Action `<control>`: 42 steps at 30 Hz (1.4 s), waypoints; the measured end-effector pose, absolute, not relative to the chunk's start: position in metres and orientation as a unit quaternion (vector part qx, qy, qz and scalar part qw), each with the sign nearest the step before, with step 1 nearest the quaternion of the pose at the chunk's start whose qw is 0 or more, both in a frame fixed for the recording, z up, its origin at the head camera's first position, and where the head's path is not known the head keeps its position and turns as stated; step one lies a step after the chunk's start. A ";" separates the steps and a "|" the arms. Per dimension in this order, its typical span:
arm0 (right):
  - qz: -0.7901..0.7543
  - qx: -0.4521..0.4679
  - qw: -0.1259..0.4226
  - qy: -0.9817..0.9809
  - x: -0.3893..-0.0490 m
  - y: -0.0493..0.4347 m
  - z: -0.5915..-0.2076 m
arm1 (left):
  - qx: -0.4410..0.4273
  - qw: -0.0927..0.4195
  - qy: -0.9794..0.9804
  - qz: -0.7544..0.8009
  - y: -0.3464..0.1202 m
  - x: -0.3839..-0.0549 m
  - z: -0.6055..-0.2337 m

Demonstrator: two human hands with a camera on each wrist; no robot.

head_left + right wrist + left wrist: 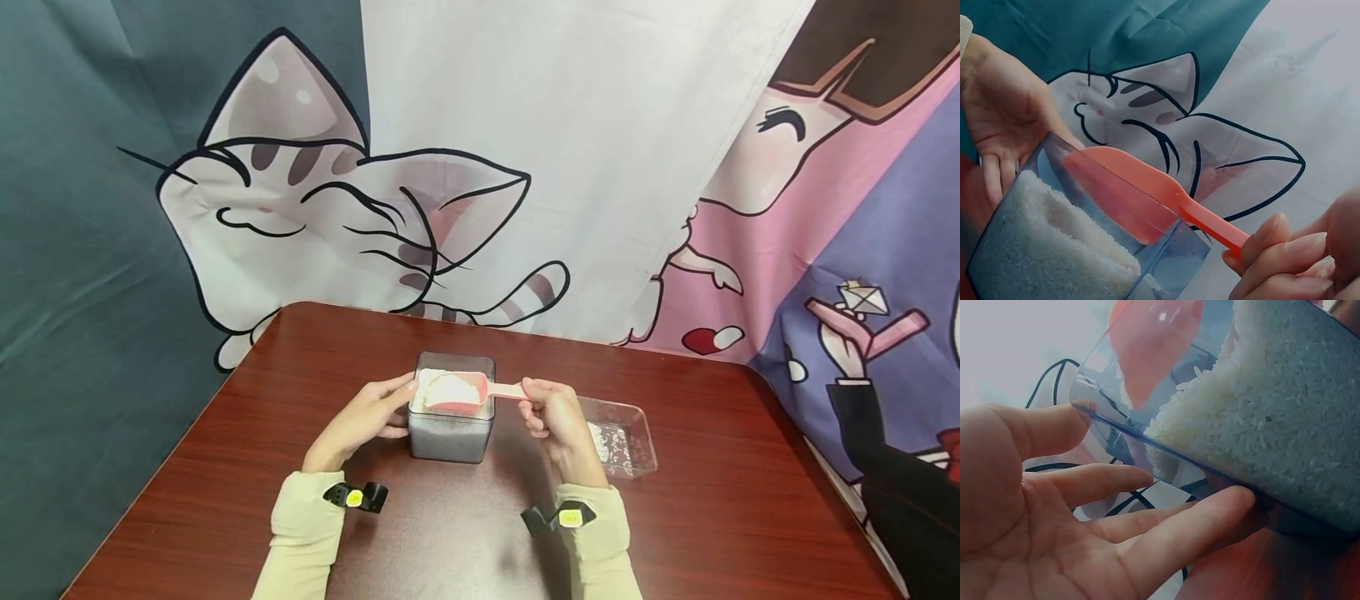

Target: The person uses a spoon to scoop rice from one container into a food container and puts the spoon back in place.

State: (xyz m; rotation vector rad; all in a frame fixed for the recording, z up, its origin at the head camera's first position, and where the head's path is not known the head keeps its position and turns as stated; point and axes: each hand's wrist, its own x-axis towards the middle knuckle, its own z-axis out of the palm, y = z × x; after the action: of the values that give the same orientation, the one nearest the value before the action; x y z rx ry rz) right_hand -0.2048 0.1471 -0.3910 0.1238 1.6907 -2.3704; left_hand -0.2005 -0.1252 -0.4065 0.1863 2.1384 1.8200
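Note:
A clear, tall square container (pixel 452 442) stands on the table, part filled with white rice (pixel 1297 412). My right hand (pixel 557 418) grips the handle of a pink scoop (pixel 1129 187), fingers curled round it. The scoop's bowl lies at the container's mouth, over the rice, and in the head view white rice heaps in it. On the container's left side my left hand (pixel 369 417) steadies the wall. Its fingers (pixel 1179 537) are extended along that side in the left wrist view, with the thumb at the top rim.
Right of the container, partly behind my right hand, lies a low clear plastic box (pixel 647 437) with scattered rice grains on its bottom. The dark red wooden table (pixel 225 492) ends at a cartoon-printed cloth (pixel 600 125) hanging behind it.

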 end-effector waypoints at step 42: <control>-0.808 -0.035 0.077 0.583 -0.188 0.201 -0.361 | 0.061 0.170 0.749 0.637 -0.126 -0.201 -0.406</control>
State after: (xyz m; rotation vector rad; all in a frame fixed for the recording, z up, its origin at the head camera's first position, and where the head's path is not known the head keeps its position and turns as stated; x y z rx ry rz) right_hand -0.1884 0.2012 -0.3609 -0.1062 1.7480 -2.4212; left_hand -0.2009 -0.1257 -0.4063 0.1737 2.1290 1.8098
